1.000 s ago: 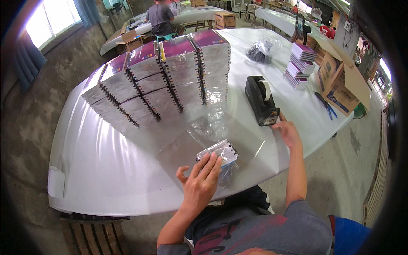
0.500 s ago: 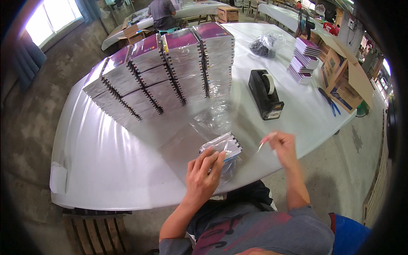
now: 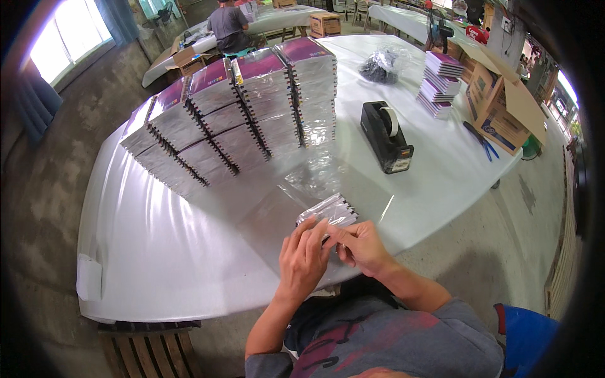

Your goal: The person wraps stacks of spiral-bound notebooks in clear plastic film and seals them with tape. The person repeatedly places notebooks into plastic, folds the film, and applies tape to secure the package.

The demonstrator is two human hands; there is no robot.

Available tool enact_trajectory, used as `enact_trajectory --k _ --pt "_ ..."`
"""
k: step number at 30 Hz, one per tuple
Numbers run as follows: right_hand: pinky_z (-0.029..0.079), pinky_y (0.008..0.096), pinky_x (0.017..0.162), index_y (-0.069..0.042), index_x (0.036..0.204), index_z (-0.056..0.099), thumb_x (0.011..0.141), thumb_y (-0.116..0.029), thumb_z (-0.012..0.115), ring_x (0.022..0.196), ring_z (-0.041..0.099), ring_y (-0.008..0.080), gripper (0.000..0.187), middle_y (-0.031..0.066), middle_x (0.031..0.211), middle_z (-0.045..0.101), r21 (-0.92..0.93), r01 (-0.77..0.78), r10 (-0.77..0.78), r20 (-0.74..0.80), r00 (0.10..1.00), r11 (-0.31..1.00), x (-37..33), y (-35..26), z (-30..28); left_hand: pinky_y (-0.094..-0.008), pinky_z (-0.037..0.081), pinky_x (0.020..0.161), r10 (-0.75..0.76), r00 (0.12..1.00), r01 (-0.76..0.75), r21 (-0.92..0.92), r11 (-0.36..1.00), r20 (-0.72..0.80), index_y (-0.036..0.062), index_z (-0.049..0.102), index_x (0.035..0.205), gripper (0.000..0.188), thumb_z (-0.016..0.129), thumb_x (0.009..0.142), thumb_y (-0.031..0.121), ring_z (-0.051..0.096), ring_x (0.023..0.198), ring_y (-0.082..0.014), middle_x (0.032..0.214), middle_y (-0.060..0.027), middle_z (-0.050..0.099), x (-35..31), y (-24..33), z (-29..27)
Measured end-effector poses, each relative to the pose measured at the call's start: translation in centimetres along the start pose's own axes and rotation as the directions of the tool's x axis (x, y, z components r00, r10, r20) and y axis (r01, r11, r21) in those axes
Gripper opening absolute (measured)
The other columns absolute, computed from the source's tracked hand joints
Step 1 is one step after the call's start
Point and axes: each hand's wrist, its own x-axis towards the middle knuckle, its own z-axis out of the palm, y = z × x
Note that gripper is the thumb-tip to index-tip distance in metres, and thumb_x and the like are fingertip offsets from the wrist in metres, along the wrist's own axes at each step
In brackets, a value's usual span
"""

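A small bundle of spiral-bound notebooks [image 3: 336,209] in clear plastic lies near the table's front edge, black binding coils at its far right end. My left hand [image 3: 302,255] grips its near side, fingers bent over the wrapping. Close beside those fingertips, my right hand [image 3: 364,247] pinches at the bundle's near end. Whatever sits between its thumb and finger is too small or hidden to make out. Under and around the bundle spreads a clear plastic sheet [image 3: 268,220]. Beyond it to the right stands a black tape dispenser [image 3: 386,142] with a pale roll.
Tall stacks of wrapped notebooks [image 3: 217,120] stand at the back left. Farther right are a plastic bag with dark contents [image 3: 380,68], a purple-covered notebook pile [image 3: 439,87], blue-handled pliers [image 3: 482,142] and an open carton [image 3: 501,113]. Another person [image 3: 228,28] sits at a far table.
My right hand has moved left and down from beside the bundle to its near end, meeting my left fingertips. My left hand stays on the bundle. The view has shifted slightly.
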Motion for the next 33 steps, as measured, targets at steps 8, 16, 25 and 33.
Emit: enact_trajectory --k 8,16,25,33 --pt "0.033 0.0224 0.036 0.001 0.071 0.069 0.090 -0.033 0.063 0.038 0.044 0.0069 0.039 0.0018 0.048 0.053 -0.136 0.022 -0.022 0.002 1.000 0.990 -0.1 0.8 -0.7 -0.0341 0.039 0.084 -0.219 0.948 0.148 0.291 0.945 0.231 0.0116 0.063 0.117 0.053 0.076 0.066 0.013 0.057 0.108 -0.0253 0.105 -0.0077 0.057 1.3 2.5 -2.3" --pt "0.038 0.0235 0.041 -0.002 0.061 0.066 0.080 -0.038 0.073 0.041 0.048 0.0071 0.041 0.0016 0.048 0.055 -0.385 0.109 -0.171 -0.131 0.976 0.916 1.2 4.3 -3.0 -0.0382 0.037 0.083 -0.223 0.842 0.093 0.274 0.957 0.492 0.0119 0.061 0.115 0.063 0.076 0.059 0.034 0.061 0.093 -0.0248 0.103 -0.0118 0.062 6.0 1.6 -3.6" --pt "0.048 0.0274 0.061 -0.006 0.109 0.063 0.078 -0.033 0.075 0.066 0.059 0.0109 0.043 0.0045 0.074 0.062 -0.639 0.017 0.322 0.410 0.853 0.769 -1.0 4.9 -1.2 -0.0412 0.042 0.084 -0.282 0.830 0.327 -0.010 0.945 0.482 0.0124 0.032 0.139 0.095 0.080 0.060 0.029 0.064 0.090 -0.0308 0.096 -0.0171 0.064 9.3 0.4 -0.5" --pt "0.038 0.0398 0.102 -0.006 0.136 0.038 0.060 -0.018 0.087 0.116 0.051 0.0225 0.091 0.0084 0.125 0.053 0.283 0.326 -0.401 0.271 0.875 0.902 2.9 3.7 -4.8 -0.0396 0.038 0.101 -0.198 0.955 0.289 -0.546 0.786 0.221 0.0048 0.027 0.143 0.094 0.080 0.065 0.006 0.049 0.118 -0.0303 0.132 -0.0207 0.043 -1.2 -1.6 -2.9"
